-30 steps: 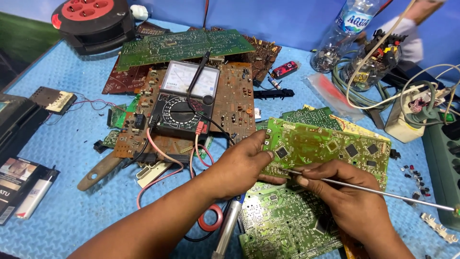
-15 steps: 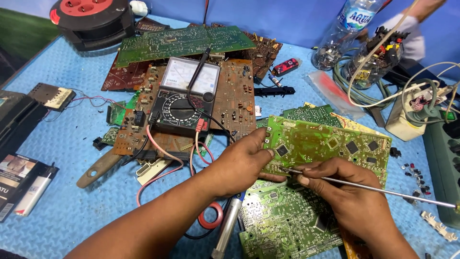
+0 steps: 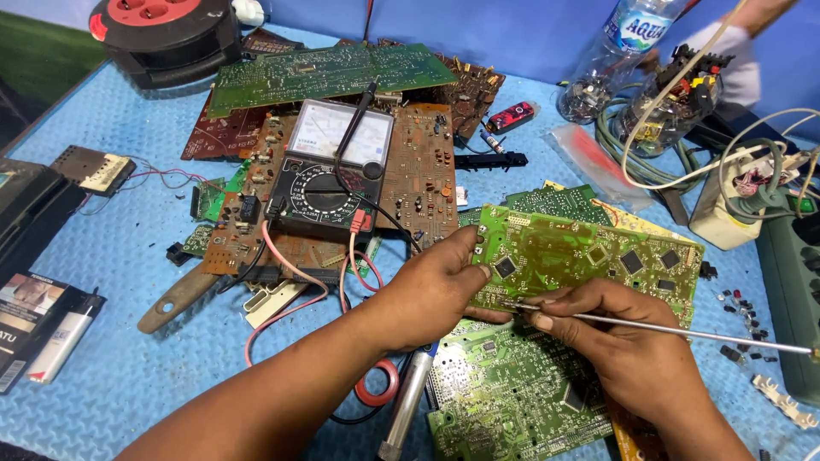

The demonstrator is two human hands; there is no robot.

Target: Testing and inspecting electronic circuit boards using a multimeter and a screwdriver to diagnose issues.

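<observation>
Blue mat (image 3: pixel 111 358) covers the bench, strewn with circuit boards, a multimeter (image 3: pixel 329 171) on a brown board (image 3: pixel 418 171), a cable reel (image 3: pixel 166 30) and a plastic bottle (image 3: pixel 615 51). Left hand (image 3: pixel 427 290) clamps the near-left edge of a green board (image 3: pixel 589 256), thumb on top, fingers curled beneath, holding it tilted above a second green board (image 3: pixel 512 393). Right hand (image 3: pixel 632 350) pinches a thin metal probe (image 3: pixel 683 331) between thumb and fingertips. Its long axis runs left-right: the shaft extends away to the right, the tip points left, touching the held board's lower edge just beside the left thumb.
</observation>
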